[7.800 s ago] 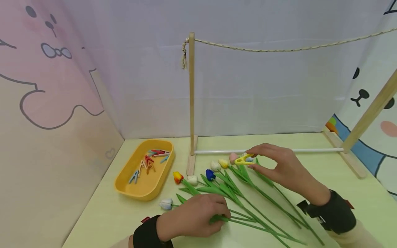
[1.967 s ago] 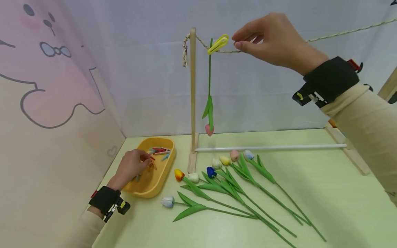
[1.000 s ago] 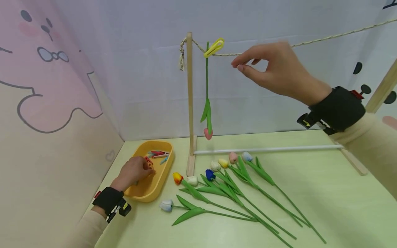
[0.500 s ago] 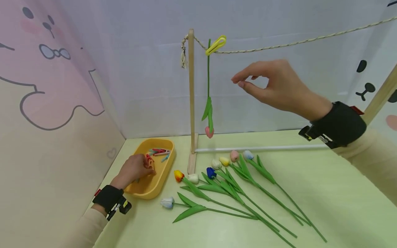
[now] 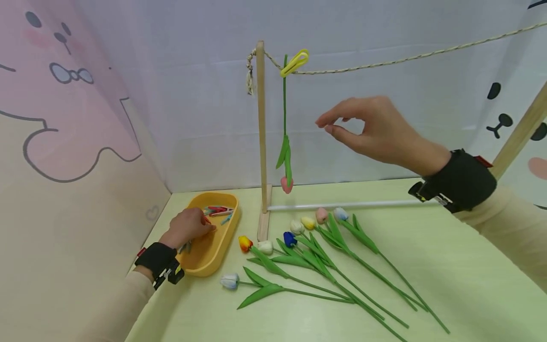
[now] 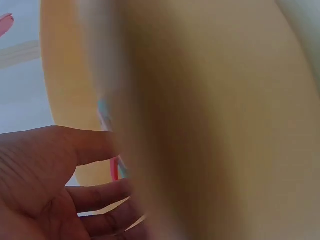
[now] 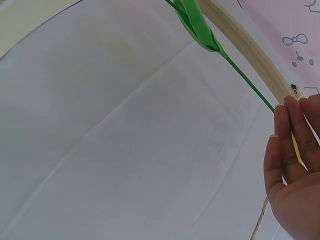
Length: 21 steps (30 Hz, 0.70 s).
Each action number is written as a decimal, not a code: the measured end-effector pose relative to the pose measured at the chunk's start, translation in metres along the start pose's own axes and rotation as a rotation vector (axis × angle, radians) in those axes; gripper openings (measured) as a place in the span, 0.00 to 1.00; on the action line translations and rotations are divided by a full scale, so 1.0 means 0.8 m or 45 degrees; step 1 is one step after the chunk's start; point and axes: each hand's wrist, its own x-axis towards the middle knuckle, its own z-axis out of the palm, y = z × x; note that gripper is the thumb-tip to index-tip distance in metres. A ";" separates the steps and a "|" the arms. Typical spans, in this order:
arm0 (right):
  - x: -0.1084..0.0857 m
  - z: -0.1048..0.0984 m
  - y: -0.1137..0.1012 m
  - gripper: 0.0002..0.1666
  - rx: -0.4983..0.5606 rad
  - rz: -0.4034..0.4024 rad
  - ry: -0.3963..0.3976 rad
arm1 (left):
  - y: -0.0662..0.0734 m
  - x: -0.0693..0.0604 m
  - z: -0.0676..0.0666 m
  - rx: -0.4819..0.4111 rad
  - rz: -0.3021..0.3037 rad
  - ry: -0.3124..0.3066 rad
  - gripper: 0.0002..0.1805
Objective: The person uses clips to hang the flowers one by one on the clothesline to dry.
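My left hand (image 5: 188,228) reaches into the yellow tray (image 5: 201,270), its fingertips at a red clothespin (image 5: 207,220). In the left wrist view the tray's blurred wall hides the fingertips of the left hand (image 6: 65,175), so whether they pinch a clothespin is unclear. My right hand (image 5: 376,128) hovers in the air below the rope (image 5: 363,68), fingers loosely bent with nothing between them. Left of it, a pink tulip (image 5: 287,184) hangs head down from the rope, its stem clipped by a yellow clothespin (image 5: 295,62).
Several tulips lie on the table, among them a blue tulip (image 5: 289,239), an orange-red tulip (image 5: 245,243) and a pale blue tulip (image 5: 230,281). A wooden post (image 5: 261,128) holds the rope's left end. A white bar (image 5: 342,205) runs along the back.
The pink tulip and yellow clothespin came to hang on the rope. My right hand has since drawn away and sunk. The left hand went from the tulips into the tray and lately shifted slightly.
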 end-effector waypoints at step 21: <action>-0.050 0.050 -0.014 0.18 0.174 -0.017 -0.116 | 0.025 -0.017 -0.013 -0.105 0.140 0.109 0.08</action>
